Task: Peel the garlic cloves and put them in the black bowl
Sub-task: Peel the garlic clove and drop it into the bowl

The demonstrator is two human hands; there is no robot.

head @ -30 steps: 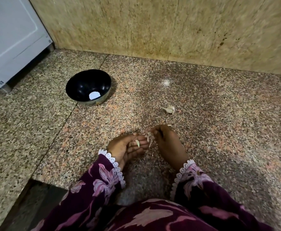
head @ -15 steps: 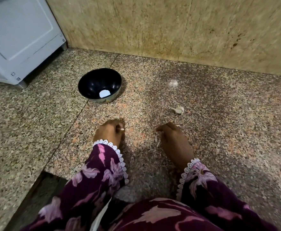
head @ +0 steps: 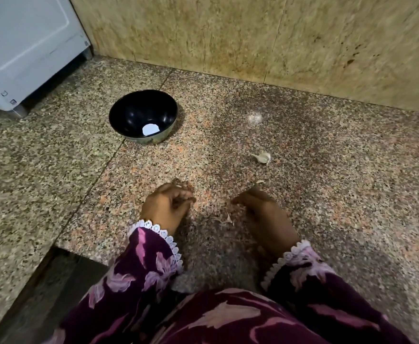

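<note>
- Vs 0.5 s ago: left hand has moved a bit further from the right hand; gap between them is wider. 1 s ago they were touching, w/ a clove showing in the left palm.
- Left hand now: knuckles up, fingers curled in tight, a small pale bit showing at the fingertips. Prob. the clove, but can't tell for sure; palm hidden.
- Right hand: stays low over the floor, fingers loosely curled, tips pointing left. Can't tell if it holds anything; underside hidden, hand in shadow.
- Black bowl sits ahead-left of the left hand, well apart from it. Same spot on the floor as before; only the camera shifted.
- White patch in the bowl's bottom: glare or an item, can't tell. No cloves made out inside.
- Unpeeled garlic clove lies on the granite floor ahead of the right hand, unmoved, not touched.
- Peel scraps on the floor between the hands, close to the right one; small, hard to make out.
- White appliance top left, cut off by frame edge.
- Sleeves purple floral w/ white lace cuffs; lower arms cut off at bottom edge.
- Whole frame slightly motion-blurred.
</note>
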